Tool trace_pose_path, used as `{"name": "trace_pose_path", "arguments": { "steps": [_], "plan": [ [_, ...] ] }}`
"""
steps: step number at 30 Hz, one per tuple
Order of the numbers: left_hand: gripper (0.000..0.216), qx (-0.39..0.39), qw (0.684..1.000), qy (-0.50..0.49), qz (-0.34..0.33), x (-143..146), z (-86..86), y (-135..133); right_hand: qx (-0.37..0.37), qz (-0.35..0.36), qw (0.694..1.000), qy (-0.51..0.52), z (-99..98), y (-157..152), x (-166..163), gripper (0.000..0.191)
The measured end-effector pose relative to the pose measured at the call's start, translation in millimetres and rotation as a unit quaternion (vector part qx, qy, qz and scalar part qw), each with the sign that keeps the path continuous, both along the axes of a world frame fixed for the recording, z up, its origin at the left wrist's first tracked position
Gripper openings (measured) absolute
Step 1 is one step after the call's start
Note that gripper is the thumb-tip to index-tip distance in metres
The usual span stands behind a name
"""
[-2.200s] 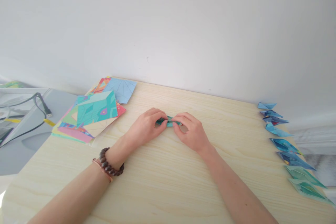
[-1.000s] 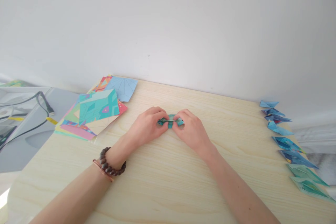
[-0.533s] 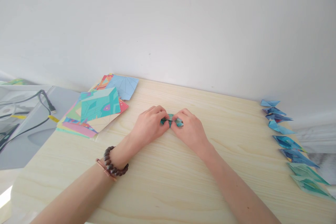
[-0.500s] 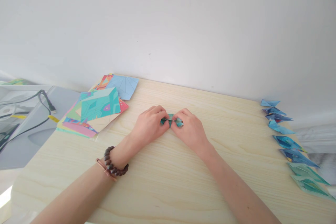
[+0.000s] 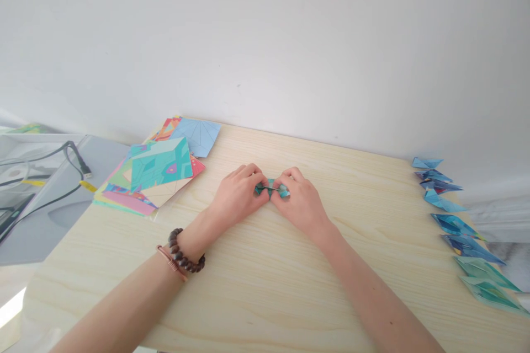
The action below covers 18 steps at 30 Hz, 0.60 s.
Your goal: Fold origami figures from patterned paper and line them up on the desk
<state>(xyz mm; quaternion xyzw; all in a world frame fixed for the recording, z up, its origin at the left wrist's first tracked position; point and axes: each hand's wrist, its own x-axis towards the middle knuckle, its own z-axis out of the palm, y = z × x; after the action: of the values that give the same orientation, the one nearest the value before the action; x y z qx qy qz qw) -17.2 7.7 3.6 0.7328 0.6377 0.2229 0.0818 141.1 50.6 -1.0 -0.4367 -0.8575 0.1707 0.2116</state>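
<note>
Between my hands, over the middle of the table [image 5: 256, 276], is a small piece of folded teal origami paper [image 5: 271, 190]. My left hand [image 5: 237, 196] pinches its left part between thumb and fingers. The right part is pinched in the same way by my right hand [image 5: 303, 202]. My two thumbs almost meet at the paper's centre. Much of the paper is hidden under the fingers, so its full shape does not show. A dark bead bracelet [image 5: 182, 256] and a copper-coloured bangle circle my left wrist.
Patterned paper sheets [image 5: 165, 162] lie in a loose pile at the back left. Along the right edge runs a row of several folded paper pieces [image 5: 457, 225], blue and green. A grey surface with black cables [image 5: 77, 157] adjoins at left. Behind the table stands a white wall [image 5: 265, 49].
Both hands keep their pinch on the folded paper, with only slight finger movement. The whole view has shifted very slightly.
</note>
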Motion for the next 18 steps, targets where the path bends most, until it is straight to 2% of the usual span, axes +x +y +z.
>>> {"name": "trace_pose_path", "arguments": {
  "steps": [7, 18],
  "plan": [
    [0.011, 0.014, 0.999, -0.025, -0.030, -4.3, -2.0, 0.4, -0.006, 0.020, 0.999, 0.025, -1.1, 2.0, 2.7, 0.010],
    [0.015, 0.008, 0.999, -0.031, -0.036, -2.0, -1.0, -0.9, 0.015, 0.015, 1.000, 0.011, -3.9, 0.1, -2.0, 0.009]
  ]
}}
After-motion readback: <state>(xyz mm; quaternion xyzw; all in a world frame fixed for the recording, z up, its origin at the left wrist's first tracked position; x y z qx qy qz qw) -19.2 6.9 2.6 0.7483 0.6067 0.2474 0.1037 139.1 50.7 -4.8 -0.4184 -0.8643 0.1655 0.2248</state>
